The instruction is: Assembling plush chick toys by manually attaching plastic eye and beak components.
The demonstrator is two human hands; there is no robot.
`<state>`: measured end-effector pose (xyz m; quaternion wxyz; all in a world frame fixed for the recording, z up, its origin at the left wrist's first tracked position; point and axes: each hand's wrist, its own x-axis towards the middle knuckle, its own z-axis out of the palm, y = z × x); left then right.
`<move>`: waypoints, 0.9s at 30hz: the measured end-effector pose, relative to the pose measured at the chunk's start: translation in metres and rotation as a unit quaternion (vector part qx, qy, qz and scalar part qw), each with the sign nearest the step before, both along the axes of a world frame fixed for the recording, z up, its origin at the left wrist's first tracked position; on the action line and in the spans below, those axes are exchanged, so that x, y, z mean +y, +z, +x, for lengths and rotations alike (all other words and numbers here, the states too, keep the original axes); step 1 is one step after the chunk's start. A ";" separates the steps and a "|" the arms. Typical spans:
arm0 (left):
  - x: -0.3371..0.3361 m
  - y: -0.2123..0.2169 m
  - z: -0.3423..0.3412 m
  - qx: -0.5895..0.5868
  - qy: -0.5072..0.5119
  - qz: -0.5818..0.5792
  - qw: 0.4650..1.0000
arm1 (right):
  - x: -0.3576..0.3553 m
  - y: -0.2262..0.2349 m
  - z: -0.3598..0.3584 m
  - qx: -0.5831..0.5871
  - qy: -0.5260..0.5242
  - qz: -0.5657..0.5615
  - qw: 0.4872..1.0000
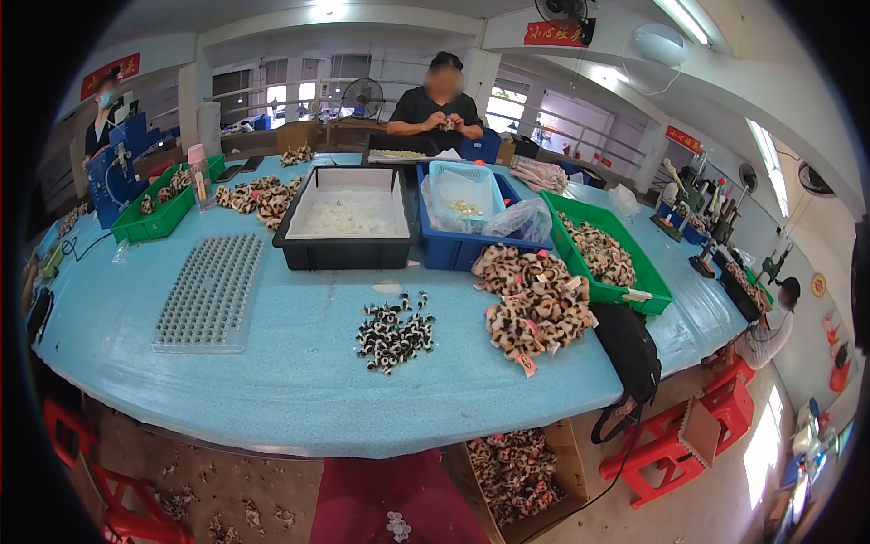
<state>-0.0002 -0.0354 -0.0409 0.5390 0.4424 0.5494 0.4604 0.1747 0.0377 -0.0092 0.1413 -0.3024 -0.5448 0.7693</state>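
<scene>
Neither of my hands is in the picture. Closest to me on the blue table [299, 399] lies a loose pile of small black-and-white pieces with stems [394, 335]. To its right is a heap of spotted plush pieces [539, 308] with small tags. A clear tray [207, 295] with rows of small round cups stands at the left. Behind the pile, a black bin with a white liner [349, 218] holds many small translucent pieces. Several clear discs [397, 526] rest on my dark red lap [390, 485].
Beside the black bin is a blue crate [462, 254] holding a light blue basket [465, 195]. Green trays [657, 304] hold plush pieces. A black bag [630, 354] hangs at the table's edge, above a cardboard box [566, 453]. Red stools [671, 453] stand right. A person [435, 109] works opposite.
</scene>
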 end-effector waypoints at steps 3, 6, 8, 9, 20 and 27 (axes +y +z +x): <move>-0.002 0.000 0.001 -0.028 0.015 -0.012 0.999 | 0.002 0.020 -0.001 -0.026 0.014 0.028 0.999; -0.001 -0.001 0.003 -0.061 0.028 -0.036 0.997 | 0.009 0.023 -0.003 -0.039 0.027 0.034 0.998; -0.003 -0.002 0.005 -0.082 0.037 -0.050 0.995 | 0.012 0.029 -0.005 -0.064 0.027 0.052 0.996; -0.004 -0.003 0.005 -0.093 0.042 -0.057 0.993 | 0.012 0.030 -0.005 -0.088 0.028 0.073 0.993; 0.001 0.001 0.006 -0.099 0.071 -0.137 0.983 | 0.023 0.001 -0.004 -0.088 0.064 0.126 0.986; 0.000 0.001 0.000 -0.034 0.031 -0.041 0.998 | 0.025 -0.024 0.008 0.024 -0.028 -0.146 0.989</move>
